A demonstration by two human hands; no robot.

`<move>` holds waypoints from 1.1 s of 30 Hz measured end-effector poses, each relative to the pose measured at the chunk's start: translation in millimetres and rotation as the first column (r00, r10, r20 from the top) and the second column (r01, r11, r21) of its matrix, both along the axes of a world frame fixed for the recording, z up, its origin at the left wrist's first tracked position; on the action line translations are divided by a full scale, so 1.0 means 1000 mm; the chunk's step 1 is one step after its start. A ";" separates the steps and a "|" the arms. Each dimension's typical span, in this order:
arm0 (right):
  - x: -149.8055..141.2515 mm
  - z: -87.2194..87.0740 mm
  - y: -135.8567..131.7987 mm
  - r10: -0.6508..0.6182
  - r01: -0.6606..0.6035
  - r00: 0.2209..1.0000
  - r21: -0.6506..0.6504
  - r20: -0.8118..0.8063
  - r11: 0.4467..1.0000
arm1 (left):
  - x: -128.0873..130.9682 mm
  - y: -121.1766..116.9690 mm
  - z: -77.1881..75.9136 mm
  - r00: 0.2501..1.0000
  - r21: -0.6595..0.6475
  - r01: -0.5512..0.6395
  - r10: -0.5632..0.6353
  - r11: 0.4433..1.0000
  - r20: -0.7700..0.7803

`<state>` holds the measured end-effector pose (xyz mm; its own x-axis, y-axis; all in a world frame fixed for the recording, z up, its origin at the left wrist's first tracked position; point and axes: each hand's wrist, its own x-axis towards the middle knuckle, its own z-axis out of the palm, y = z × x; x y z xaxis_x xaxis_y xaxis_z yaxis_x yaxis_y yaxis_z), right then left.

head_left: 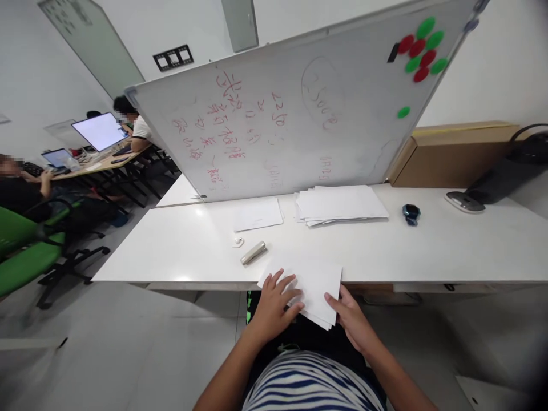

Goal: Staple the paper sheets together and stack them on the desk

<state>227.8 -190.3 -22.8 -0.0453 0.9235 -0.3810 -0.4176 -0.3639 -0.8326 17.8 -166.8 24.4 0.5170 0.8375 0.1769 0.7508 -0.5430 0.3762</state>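
A few white paper sheets [317,285] lie loosely stacked across the front edge of the desk, their near corners slightly fanned out over my lap. My right hand [349,314] pinches the stack at its right edge, thumb on top and fingers underneath. Spread out on the left part of the sheets, my left hand [278,302] rests with its fingers apart. Just beyond the papers lies a silver-grey stapler [254,253]. Next to it is a small white earpiece [238,242].
At the back of the white desk [171,245] lie a thick paper pile [342,204] and a thinner one [258,214]. A whiteboard [274,125] stands behind them. To the right are a blue watch [411,214], a cardboard box [454,154] and a dark cylindrical device [509,165]. Two people sit far left.
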 end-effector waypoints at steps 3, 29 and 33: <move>0.001 -0.002 0.004 -0.038 0.038 0.998 -0.004 -0.045 0.999 | -0.012 0.016 0.004 0.990 0.056 -0.120 0.115 0.991 0.080; 0.019 0.047 0.021 -0.147 -0.074 0.837 0.376 0.527 0.924 | -0.027 0.035 0.012 0.677 -0.706 0.042 0.500 0.707 0.540; 0.010 0.034 0.036 -0.257 -0.029 0.757 0.423 0.601 0.906 | -0.013 0.056 0.000 0.572 -0.606 -0.013 0.503 0.795 0.648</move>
<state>237.5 -153.9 11.4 0.1879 0.9765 0.1051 0.2375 0.0586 -0.9696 4.7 -110.5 24.2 0.1395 0.9861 -0.0908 0.1285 0.0729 0.9890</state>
